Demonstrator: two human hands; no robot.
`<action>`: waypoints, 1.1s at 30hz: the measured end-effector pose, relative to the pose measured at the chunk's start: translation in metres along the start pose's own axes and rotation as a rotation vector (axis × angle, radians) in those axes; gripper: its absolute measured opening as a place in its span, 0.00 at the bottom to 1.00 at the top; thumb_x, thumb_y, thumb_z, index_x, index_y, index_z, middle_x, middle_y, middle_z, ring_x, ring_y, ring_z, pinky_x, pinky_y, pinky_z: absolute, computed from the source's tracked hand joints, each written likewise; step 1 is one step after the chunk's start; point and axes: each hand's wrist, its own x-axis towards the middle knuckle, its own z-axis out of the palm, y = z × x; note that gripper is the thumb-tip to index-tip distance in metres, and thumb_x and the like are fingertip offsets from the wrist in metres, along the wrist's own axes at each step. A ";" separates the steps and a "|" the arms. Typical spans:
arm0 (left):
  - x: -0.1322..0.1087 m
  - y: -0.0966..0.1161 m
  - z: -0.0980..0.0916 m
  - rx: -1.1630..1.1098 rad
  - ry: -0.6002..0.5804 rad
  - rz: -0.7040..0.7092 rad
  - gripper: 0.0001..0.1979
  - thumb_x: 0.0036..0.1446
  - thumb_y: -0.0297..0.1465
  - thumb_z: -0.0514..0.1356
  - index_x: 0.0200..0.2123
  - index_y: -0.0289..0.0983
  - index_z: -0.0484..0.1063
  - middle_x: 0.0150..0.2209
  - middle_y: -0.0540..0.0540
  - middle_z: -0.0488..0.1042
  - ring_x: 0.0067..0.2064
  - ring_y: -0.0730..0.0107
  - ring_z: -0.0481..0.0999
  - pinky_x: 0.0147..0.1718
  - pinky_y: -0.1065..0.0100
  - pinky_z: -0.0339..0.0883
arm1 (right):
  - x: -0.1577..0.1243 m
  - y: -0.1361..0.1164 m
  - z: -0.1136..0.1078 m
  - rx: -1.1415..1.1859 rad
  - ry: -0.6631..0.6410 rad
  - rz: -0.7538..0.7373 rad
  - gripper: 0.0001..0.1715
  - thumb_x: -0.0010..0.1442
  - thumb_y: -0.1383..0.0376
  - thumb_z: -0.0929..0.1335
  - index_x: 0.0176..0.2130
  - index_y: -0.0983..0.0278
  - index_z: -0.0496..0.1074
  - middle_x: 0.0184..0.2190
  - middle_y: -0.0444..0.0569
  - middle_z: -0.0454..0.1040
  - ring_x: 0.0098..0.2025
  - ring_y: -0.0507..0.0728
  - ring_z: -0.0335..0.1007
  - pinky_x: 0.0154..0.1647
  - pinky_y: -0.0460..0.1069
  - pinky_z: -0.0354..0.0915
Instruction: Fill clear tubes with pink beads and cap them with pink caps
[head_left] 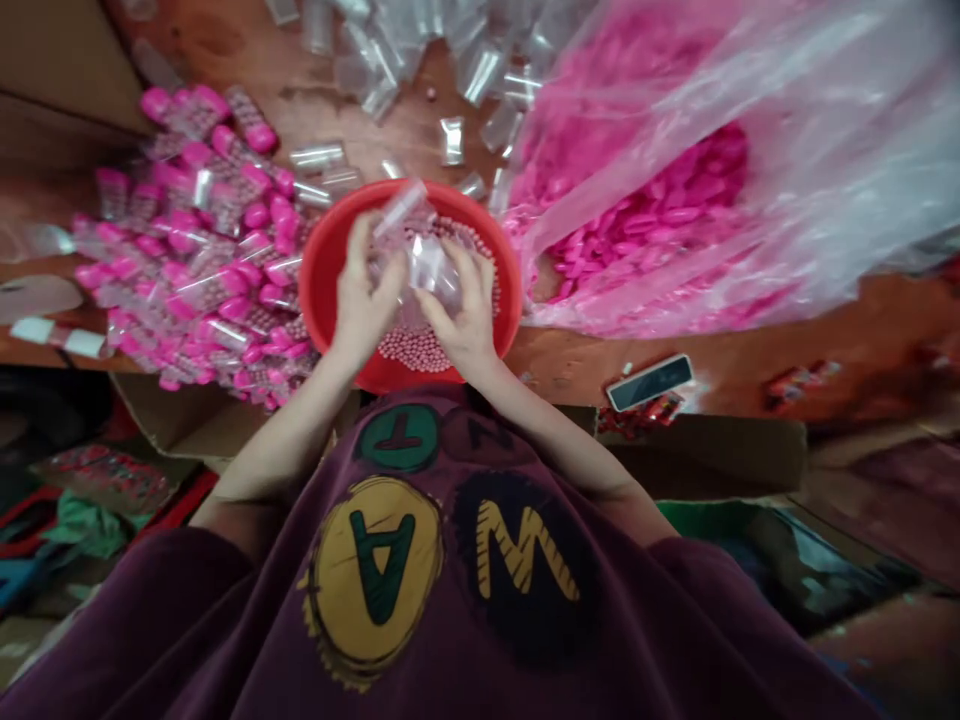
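Over a red bowl (322, 262) of small pink beads (415, 347), both my hands work close together. My left hand (361, 300) has its fingers closed on a clear plastic tube (400, 210) that points up and away. My right hand (463, 310) is curled around several more clear tubes (431, 268) held above the beads. Motion blurs the fingertips a little.
A heap of filled tubes with pink caps (202, 260) lies left of the bowl. Empty clear tubes (420, 50) are scattered at the back. A big clear bag of pink caps (660, 200) lies on the right. A phone (649, 382) rests near the wooden table's front edge.
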 end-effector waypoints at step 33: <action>-0.044 -0.061 0.003 0.779 -0.284 -0.170 0.20 0.72 0.30 0.55 0.55 0.34 0.85 0.58 0.32 0.85 0.64 0.38 0.78 0.61 0.45 0.72 | 0.023 0.032 0.073 -0.295 -0.331 -0.091 0.28 0.76 0.63 0.67 0.69 0.76 0.72 0.63 0.71 0.79 0.66 0.75 0.75 0.71 0.67 0.67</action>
